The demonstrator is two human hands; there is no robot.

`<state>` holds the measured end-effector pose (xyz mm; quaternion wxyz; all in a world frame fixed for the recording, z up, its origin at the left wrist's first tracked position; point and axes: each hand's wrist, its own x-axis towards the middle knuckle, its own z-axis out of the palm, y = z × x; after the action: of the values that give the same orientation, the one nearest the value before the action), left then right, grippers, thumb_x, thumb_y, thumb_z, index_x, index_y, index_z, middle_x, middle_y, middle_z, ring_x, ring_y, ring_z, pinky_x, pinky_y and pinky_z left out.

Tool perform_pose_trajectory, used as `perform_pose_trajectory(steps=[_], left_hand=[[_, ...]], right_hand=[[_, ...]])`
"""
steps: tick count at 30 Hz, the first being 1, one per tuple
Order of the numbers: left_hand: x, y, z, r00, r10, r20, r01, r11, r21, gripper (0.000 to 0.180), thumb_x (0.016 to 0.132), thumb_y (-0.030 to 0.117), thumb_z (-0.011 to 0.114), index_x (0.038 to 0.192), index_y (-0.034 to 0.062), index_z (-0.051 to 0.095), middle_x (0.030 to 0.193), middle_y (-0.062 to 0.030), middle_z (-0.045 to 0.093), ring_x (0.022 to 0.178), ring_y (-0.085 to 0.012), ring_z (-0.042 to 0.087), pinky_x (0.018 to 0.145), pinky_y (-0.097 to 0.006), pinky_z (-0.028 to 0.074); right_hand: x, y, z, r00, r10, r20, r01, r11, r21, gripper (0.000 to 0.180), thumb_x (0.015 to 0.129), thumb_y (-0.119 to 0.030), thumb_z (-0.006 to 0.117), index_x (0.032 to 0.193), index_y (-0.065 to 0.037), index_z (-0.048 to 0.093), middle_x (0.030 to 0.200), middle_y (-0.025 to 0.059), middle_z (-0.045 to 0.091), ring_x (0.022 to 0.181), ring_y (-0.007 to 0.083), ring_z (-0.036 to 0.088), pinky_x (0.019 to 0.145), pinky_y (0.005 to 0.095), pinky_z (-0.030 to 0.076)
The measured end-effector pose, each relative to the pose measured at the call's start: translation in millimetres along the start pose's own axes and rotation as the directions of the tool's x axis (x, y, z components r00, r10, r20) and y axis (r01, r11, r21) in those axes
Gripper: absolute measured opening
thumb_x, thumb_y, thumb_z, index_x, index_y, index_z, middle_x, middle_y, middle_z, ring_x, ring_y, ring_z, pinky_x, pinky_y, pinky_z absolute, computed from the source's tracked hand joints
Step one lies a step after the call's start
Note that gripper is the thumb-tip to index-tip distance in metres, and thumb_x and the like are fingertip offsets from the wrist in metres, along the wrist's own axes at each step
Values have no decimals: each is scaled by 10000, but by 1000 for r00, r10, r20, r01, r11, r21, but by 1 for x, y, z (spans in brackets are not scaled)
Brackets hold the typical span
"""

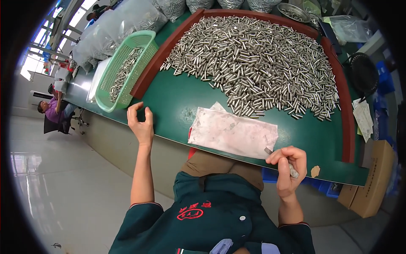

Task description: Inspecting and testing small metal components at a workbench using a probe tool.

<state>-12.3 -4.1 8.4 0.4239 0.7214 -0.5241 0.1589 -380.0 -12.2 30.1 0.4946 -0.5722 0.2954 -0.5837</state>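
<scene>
My right hand (292,167) is closed, with a small metal pin (268,150) at its fingertips, over the right end of a folded, stained pale pink cloth (232,132). Something whitish and crumpled (293,171) shows at its curled fingers; I cannot make out what it is. My left hand (140,120) is at the table's front edge, just below the light green basket (146,42). Its thumb and fingers are apart and hold nothing. Beyond the cloth lies a large heap of short, shiny metal pins (253,59) on the green table (177,95).
Dark red wooden rails (158,63) border the heap. Clear bags of metal parts (118,27) stand behind the basket. To the right are a black round pan (363,72), paper slips (363,118) and a cardboard box (372,178). A person in purple (53,111) sits far left.
</scene>
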Motion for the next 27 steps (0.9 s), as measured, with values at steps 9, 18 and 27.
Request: perform_pose_trajectory(steps=[9,18,27], left_hand=[[22,52,23,951,145,275,-45,940,-338,144,670,-41,560,810,-12,548,706,-85,527,647,-171,518,624,-266,418],[50,94,82,721,494,485,-238,834,-497,145,649,90,666,702,25,548,610,-66,501,561,-224,492,508,-326,393],[45,80,98,705,563,430,-330,798,-505,137,676,78,656,726,10,550,638,-72,493,576,-212,515,517,-315,408]], right_hand=[[9,-14,11,993,68,-101,-86,980,-179,107,825,-7,402,875,42,483,683,87,531,605,123,519,571,230,426],[23,-11,38,965,108,-239,-163,962,-219,175,871,-127,427,830,22,509,516,-37,405,460,22,329,422,181,229],[94,-3,69,997,77,21,-80,954,290,332,871,-235,301,631,-26,398,458,-16,284,404,47,209,395,212,199]])
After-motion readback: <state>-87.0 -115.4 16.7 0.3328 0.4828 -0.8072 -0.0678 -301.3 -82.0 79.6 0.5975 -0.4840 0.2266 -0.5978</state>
